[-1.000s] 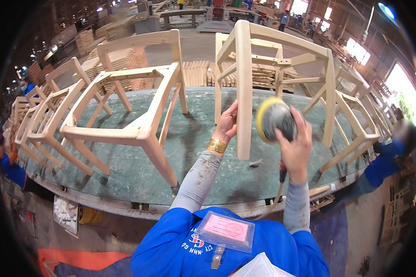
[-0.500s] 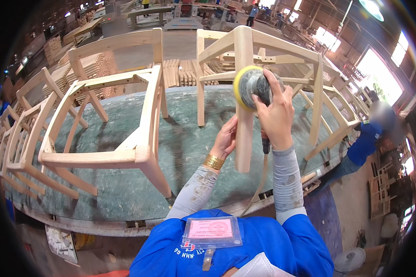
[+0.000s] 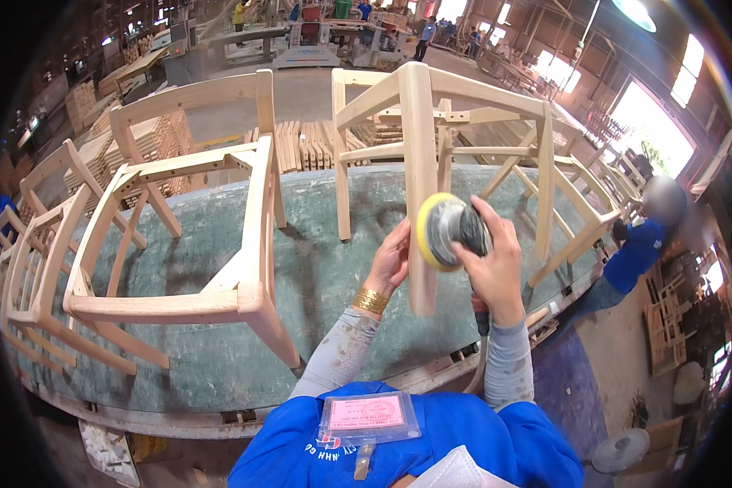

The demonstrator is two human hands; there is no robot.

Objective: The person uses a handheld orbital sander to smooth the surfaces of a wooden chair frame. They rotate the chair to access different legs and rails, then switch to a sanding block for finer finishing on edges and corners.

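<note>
Chair leg [image 3: 417,163]: hold the sander [image 3: 449,232] flat, right hand [image 3: 496,272] clasping it; left hand [image 3: 391,259] at the left edge, grip unclear

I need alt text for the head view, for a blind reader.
A right hand holds a yellow-rimmed sander at a wooden chair leg; the left hand is at the leg's other side. More chair frames stand on the green table.
</note>
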